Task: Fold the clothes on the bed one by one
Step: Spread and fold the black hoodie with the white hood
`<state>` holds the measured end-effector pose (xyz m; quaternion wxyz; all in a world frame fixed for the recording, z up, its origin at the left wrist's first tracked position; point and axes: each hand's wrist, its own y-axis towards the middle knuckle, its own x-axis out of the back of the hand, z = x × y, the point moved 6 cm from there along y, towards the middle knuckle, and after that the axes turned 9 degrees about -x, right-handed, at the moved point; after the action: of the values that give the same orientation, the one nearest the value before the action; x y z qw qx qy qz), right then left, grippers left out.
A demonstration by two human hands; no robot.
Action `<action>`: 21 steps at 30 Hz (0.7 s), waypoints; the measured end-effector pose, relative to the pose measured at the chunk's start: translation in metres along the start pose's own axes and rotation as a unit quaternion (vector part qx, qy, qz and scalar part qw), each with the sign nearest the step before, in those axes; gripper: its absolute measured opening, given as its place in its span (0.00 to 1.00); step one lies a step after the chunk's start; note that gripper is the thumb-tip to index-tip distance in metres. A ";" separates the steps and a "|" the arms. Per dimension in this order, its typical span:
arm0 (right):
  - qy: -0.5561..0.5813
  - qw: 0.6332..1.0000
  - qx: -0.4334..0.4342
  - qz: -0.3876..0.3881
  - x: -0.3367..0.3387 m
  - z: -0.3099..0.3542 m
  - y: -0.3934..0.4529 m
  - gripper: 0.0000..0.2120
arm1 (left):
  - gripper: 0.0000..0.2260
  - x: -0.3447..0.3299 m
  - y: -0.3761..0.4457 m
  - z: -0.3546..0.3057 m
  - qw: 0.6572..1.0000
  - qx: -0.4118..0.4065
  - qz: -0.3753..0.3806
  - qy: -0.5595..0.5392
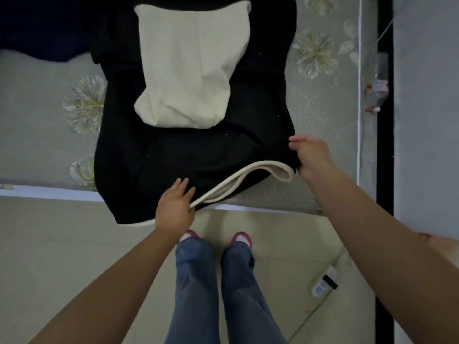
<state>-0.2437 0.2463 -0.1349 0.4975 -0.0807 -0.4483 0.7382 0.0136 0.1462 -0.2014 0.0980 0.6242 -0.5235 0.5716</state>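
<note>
Black garment [188, 150] with a cream panel [191, 63] lies spread on the bed [320, 135], filling the upper centre of the frame, its lower left corner hanging over the bed's near edge. My right hand [310, 155], at centre right, is curled and pinches the garment's right edge where the cream hem [248, 178] turns up; my left hand [175, 207], lower centre, rests with fingers straight on the black cloth, thumb against the hem. A bottle [324, 283] lies on the floor [49, 244], lower right.

Bare bedsheet [320, 135] beside black garment [173, 155]
</note>
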 end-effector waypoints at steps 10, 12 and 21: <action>-0.620 0.441 0.647 0.054 -0.092 0.012 -0.104 0.43 | 0.10 0.043 0.011 0.009 0.995 0.038 0.052 -0.077; -0.675 0.363 0.641 0.032 -0.104 0.009 -0.104 0.38 | 0.10 0.042 0.010 0.004 0.996 0.026 0.060 -0.061; -0.741 0.304 0.572 0.175 -0.124 -0.013 -0.083 0.11 | 0.31 0.018 -0.012 0.013 1.000 -0.007 0.002 -0.028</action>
<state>-0.1199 0.1623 -0.1212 -0.2642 0.7292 -0.0683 0.6276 0.0272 0.1323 -0.1853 0.0871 0.6382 -0.5312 0.5504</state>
